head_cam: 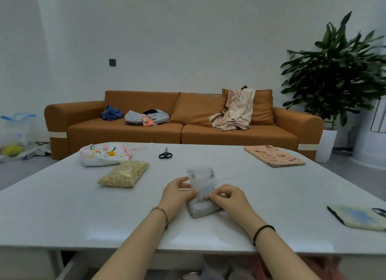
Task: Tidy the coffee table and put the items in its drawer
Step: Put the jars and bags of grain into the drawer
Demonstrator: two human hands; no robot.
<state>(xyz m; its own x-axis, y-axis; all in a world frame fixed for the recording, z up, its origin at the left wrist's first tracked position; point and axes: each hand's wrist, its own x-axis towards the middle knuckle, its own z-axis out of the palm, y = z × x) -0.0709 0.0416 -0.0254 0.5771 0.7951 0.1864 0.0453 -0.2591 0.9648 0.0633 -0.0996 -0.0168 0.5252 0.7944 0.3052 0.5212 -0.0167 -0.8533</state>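
Observation:
A translucent plastic bag (201, 182) of grey-white contents stands on the white coffee table (62, 206) near its front middle. My left hand (177, 193) pinches the bag's left side and my right hand (226, 197) pinches its right side at the neck. A clear packet of yellow grain (124, 174) lies to the left. Behind it sits a white patterned pouch (105, 154). Black scissors (165, 154) lie at the back middle. The open drawer (69, 267) shows under the table's front edge, with several items dimly visible inside.
A pink laptop (274, 156) with stickers lies at the back right. A phone in a pale case (361, 217) rests at the right edge. An orange sofa (179, 121) with clothes stands behind, and a potted plant (342, 75) is at the right.

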